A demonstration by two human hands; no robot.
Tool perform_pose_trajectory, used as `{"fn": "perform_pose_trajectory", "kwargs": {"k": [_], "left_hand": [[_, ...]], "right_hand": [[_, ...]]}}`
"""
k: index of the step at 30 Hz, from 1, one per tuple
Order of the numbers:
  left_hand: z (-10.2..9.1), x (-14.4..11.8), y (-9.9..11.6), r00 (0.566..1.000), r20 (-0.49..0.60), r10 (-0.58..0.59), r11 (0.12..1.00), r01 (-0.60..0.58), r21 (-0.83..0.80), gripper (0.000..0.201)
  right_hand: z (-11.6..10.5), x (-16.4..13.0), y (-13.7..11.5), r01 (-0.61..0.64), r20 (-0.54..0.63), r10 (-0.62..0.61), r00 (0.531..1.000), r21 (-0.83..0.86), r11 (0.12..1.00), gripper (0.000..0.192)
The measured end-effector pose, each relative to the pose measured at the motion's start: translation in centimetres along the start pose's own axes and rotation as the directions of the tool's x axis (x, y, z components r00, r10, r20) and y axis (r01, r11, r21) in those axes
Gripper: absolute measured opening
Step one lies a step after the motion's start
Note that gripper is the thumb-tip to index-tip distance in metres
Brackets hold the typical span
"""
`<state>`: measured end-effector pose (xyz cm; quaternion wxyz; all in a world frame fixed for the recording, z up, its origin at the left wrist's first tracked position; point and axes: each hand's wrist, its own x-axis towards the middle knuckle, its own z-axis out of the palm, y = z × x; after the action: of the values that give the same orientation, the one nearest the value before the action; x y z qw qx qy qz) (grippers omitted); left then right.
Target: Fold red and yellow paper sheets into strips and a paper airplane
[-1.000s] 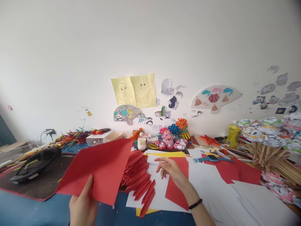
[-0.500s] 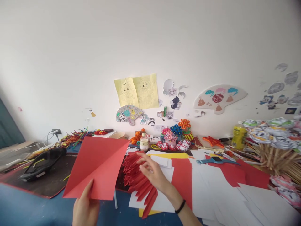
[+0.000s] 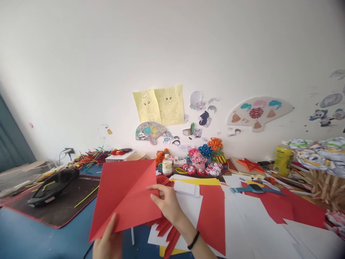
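My left hand (image 3: 109, 235) grips the lower left part of a square sheet of red paper (image 3: 124, 196), its thumb on the front face. A diagonal crease crosses the sheet, which is held up above the table. At the sheet's right edge is my right hand (image 3: 168, 203), wearing a black wristband. Its index finger and thumb are apart and overlap the front of the paper; whether they press on it I cannot tell. Partly hidden behind the sheet and right hand lies a bunch of folded red paper strips (image 3: 172, 239).
White sheets (image 3: 242, 216) and red paper (image 3: 211, 216) cover the table to the right, with a blue watch (image 3: 256, 188) on top. A small bottle (image 3: 167, 165) and craft flowers (image 3: 198, 158) stand along the wall. A black visor-like object (image 3: 52, 187) rests on a dark mat at left.
The red sheet and my left hand have shifted right and slightly down. My right hand has moved slightly left and down, so its fingers now overlap the sheet's right edge. The view has turned slightly left.
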<state>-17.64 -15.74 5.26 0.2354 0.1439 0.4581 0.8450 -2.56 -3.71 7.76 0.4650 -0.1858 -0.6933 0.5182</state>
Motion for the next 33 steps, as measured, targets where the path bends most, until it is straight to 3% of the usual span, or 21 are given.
{"fn": "perform_pose_trajectory", "kwargs": {"k": [2,5,8,12,15,20,24,28,33], "left_hand": [[-1.6,0.8,0.6,0.996,-0.083,0.016,0.999,-0.012,0.045,0.041],[-3.6,2.0,1.5,0.998,-0.044,-0.053,0.987,0.059,0.15,0.05],[-4.2,2.6,2.2,0.994,-0.029,-0.103,0.947,0.107,0.302,0.049],[-3.2,2.4,2.6,0.977,0.122,-0.175,0.925,0.12,0.362,0.054],[-2.4,2.0,2.4,0.961,0.198,-0.195,0.922,0.111,0.37,0.055],[-1.8,1.5,1.4,0.994,0.091,-0.053,0.967,0.028,0.254,0.053],[-1.2,1.0,0.7,0.998,0.031,0.05,0.981,-0.054,0.185,0.053],[-0.4,0.1,0.4,0.994,0.089,0.071,0.984,-0.084,0.158,0.061],[0.7,-1.1,0.3,0.986,0.131,0.101,0.98,-0.121,0.157,0.062]], "right_hand": [[-1.0,-0.1,0.2,-0.003,0.013,0.003,1.0,0.013,1.0,0.03],[-2.2,-0.2,-0.1,0.014,-0.002,-0.014,1.0,-0.006,1.0,0.031],[-3.0,-0.2,-0.4,0.02,-0.003,-0.02,1.0,-0.019,1.0,0.032],[-3.6,-0.1,-0.6,0.021,0.028,-0.023,0.999,0.067,0.998,0.028],[-4.0,-0.2,-0.9,0.007,0.04,-0.018,0.999,0.25,0.968,0.032],[-4.0,-0.5,-1.3,-0.103,0.086,0.063,0.994,0.61,0.786,0.071],[-3.2,-0.8,-0.5,-0.188,0.227,0.052,0.972,0.636,0.749,0.082],[-2.1,-1.0,0.4,-0.284,0.366,0.07,0.928,0.572,0.769,0.083],[-1.3,-1.6,-0.5,-0.297,0.463,0.05,0.885,0.479,0.826,0.087]]}}
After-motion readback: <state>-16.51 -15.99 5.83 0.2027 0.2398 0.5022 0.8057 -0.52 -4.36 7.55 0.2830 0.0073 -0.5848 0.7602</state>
